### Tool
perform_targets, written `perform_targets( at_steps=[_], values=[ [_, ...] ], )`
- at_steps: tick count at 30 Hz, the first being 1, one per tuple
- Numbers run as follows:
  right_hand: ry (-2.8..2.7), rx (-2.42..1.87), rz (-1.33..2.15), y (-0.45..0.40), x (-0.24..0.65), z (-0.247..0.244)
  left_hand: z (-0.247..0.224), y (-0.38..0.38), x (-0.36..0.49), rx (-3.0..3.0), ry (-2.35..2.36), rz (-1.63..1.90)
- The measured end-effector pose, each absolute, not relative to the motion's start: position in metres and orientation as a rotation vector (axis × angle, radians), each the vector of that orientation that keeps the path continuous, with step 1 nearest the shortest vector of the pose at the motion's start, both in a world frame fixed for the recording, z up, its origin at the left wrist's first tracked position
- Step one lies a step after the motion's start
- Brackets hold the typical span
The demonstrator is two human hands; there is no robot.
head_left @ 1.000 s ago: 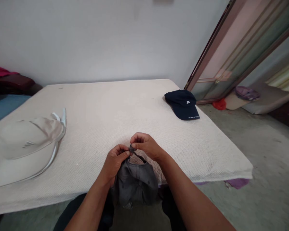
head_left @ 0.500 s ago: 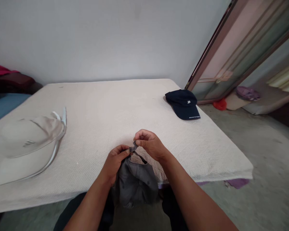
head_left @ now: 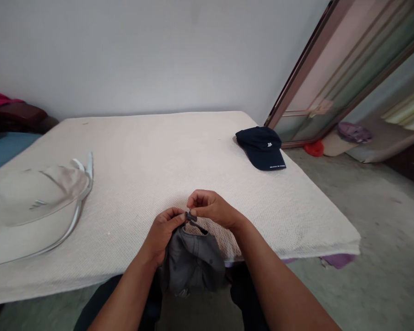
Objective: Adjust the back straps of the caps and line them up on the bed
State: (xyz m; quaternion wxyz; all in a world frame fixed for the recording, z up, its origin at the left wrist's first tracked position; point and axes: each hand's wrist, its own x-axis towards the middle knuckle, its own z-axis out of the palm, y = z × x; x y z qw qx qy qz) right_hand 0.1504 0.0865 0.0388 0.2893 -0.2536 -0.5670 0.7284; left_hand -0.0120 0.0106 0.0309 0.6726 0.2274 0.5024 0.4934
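Observation:
A dark grey cap (head_left: pixel 195 262) hangs over the near edge of the table, its back opening turned up towards me. My left hand (head_left: pixel 163 230) is closed, pinching the cap's back strap beside the buckle (head_left: pixel 190 217). Thumb and fingers of my right hand (head_left: pixel 212 209) pinch the strap's end just above that buckle. The two hands almost touch there, and their fingers partly cover the strap. On the left lie pale beige caps (head_left: pixel 37 202), apparently stacked, with light straps at the back. A navy cap (head_left: pixel 262 147) with white lettering rests at the far right.
The table (head_left: pixel 152 151) has a white textured cover and stands against a grey wall (head_left: pixel 158 55). A glazed door frame (head_left: pixel 307 78) rises at the right. Beyond it on the floor are a bin (head_left: pixel 345 138) and a red bag (head_left: pixel 314 148). Dark and blue furniture is at the left.
My right hand has lowered slightly and moved left, bringing the strap's end closer to the buckle. My left hand keeps its pinch. The view has shifted very slightly.

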Motion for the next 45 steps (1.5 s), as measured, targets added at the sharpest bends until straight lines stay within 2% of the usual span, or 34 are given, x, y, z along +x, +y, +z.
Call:
perform_targets(
  at_steps=[11,26,45],
  values=[
    [-1.723,-0.804,1.821,0.0867,0.1497,0.0333,0.0298,0.0082,-0.0123,0.628,1.196,1.073],
    [-1.753,-0.784,1.836,0.0857,0.1478,0.0312,0.0285,0.0073,-0.0152,0.717,1.180,1.041],
    [-1.583,-0.684,2.060,0.0847,0.1502,0.0327,0.0319,0.0066,-0.0123,0.437,1.089,1.026]
  ],
)
